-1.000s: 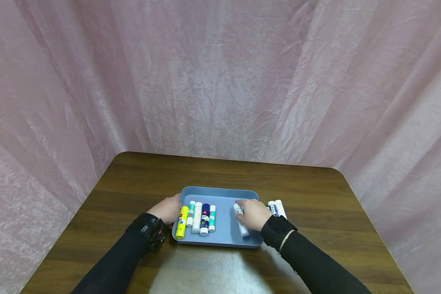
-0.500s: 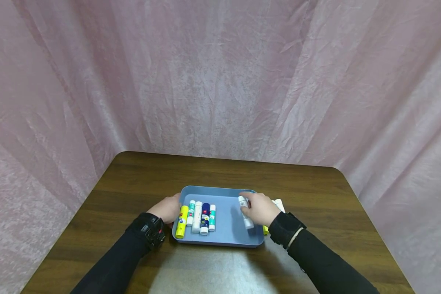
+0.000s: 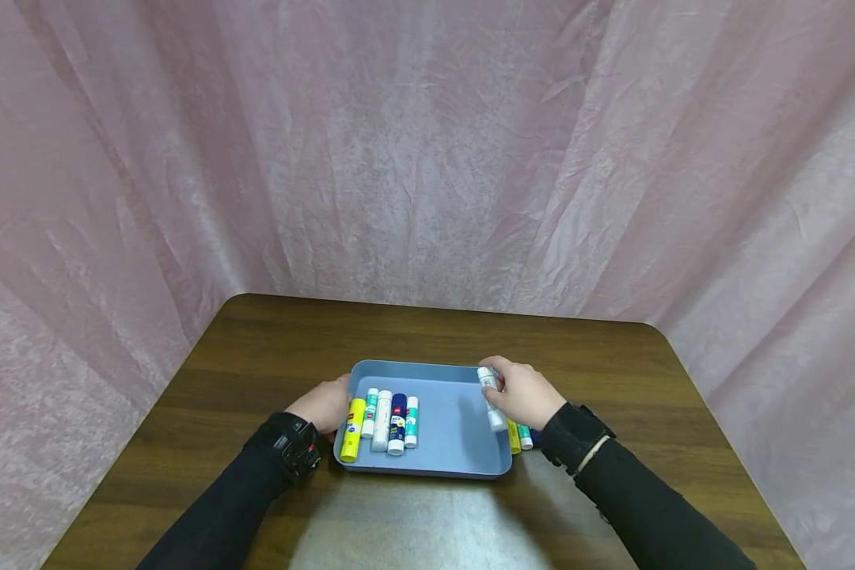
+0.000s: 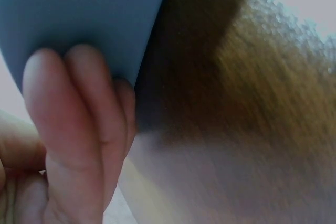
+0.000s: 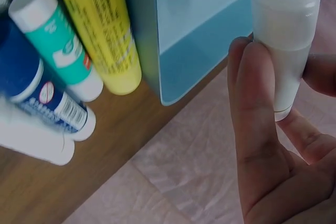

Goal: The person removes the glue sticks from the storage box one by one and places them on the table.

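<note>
My right hand (image 3: 530, 393) pinches a white glue stick (image 5: 286, 30) between thumb and fingers, over the right rim of the blue tray (image 3: 445, 451). My left hand (image 3: 325, 405) rests against the tray's left end; in the left wrist view its fingers (image 4: 63, 103) lie fairly straight against the outer wall. Inside the tray's left half, several glue sticks lie in a row: a yellow one (image 3: 352, 431), a teal-and-white one (image 3: 369, 416), a white one (image 3: 381, 423), a navy one (image 3: 397, 423) and another teal-and-white one (image 3: 412, 423).
Beside the tray's right wall lie more glue sticks on the wooden table (image 3: 292, 340): a yellow one (image 5: 100, 24), a teal one (image 5: 65, 51), a navy one (image 5: 31, 72) and a white one (image 5: 37, 135). A pink curtain (image 3: 427, 158) hangs behind the table.
The right hand has lifted the white glue stick from the tray floor and moved it right and away, to the right rim. The left hand and the tray have stayed put.
</note>
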